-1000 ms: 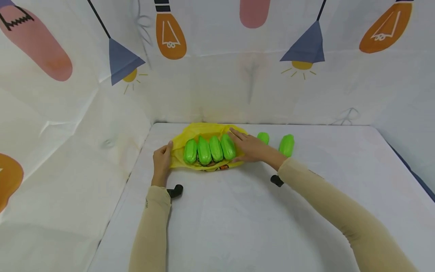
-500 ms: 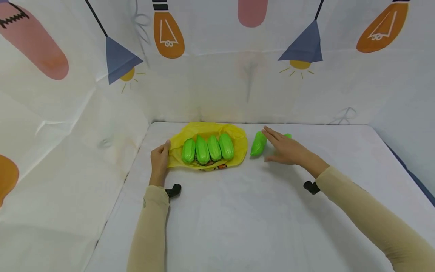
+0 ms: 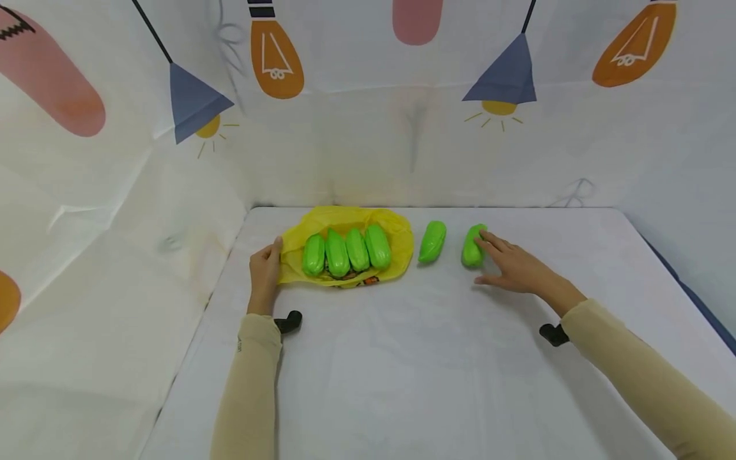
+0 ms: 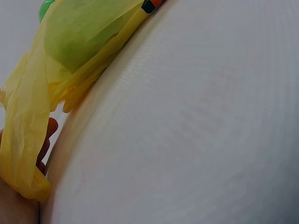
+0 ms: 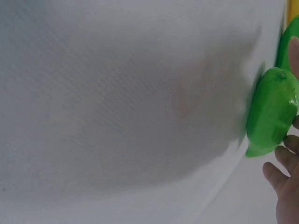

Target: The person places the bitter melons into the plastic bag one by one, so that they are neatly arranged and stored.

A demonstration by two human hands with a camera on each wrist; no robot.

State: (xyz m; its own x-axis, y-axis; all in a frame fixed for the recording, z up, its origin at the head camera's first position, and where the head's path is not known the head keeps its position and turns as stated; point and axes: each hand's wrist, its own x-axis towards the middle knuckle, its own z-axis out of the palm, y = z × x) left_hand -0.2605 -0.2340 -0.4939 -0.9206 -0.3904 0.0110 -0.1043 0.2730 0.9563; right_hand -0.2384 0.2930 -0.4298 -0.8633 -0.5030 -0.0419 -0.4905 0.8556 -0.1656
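Observation:
A yellow plastic bag (image 3: 405,246) lies spread at the back left, with several glossy green oblong pieces (image 3: 357,249) side by side on it. My left hand (image 3: 264,275) grips the bag's left edge; in the left wrist view the thin yellow plastic (image 4: 23,140) runs over the fingers. Two more such pieces lie right of the bag: one nearer it (image 3: 432,242) and one farther right (image 3: 473,246). My right hand (image 3: 517,268) is beside the farther one, thumb and fingers spread, fingertips right at its side. Up close, that green piece (image 5: 271,112) shows a small nub and a pointed end.
Everything lies on a white-covered table (image 3: 391,370), its back edge close behind the bag. White cloth walls with printed lamps (image 3: 500,73) and bulbs stand behind and at the left. A dark camera mount sits at each wrist.
My right hand has left the bag's right side and moved right, past the nearer green piece to the farther one. My left hand keeps its grip on the bag.

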